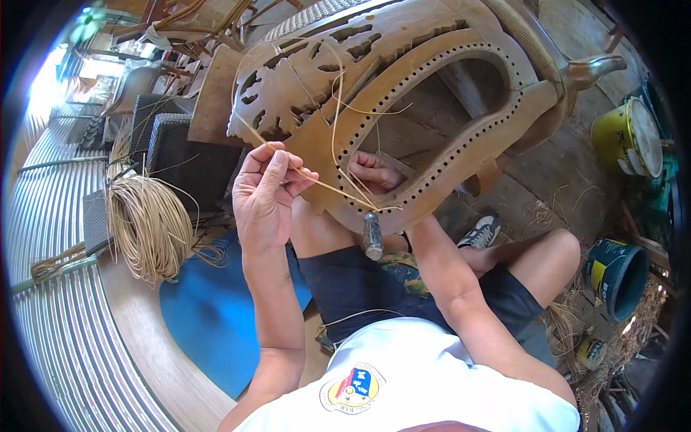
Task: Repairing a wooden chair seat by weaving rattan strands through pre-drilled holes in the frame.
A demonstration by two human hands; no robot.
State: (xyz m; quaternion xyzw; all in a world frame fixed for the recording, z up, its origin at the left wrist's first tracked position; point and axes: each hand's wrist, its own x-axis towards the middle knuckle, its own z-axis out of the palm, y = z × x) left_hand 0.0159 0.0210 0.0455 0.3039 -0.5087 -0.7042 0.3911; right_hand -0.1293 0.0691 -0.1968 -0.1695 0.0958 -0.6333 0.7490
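My left hand [268, 183] pinches a thin pale cane strand [327, 185], which runs from it to the near left edge of a wooden chair frame [432, 189] lined with small holes. My right hand [376, 170] is under the frame, seen through its opening with fingers curled; what it grips, if anything, is unclear. A worn grey-handled tool [373, 236] stands at the frame's near edge by the strand's end. More loose strands arch over a carved, pierced wooden panel [324, 65] beyond the opening.
A big coil of cane [147, 230] lies at left beside dark woven furniture [176, 155] and a blue mat [201, 302]. Cane-backed chairs [198, 21] are piled behind. At right are a yellow bucket [622, 140], a dark bucket [615, 281] and cane scraps.
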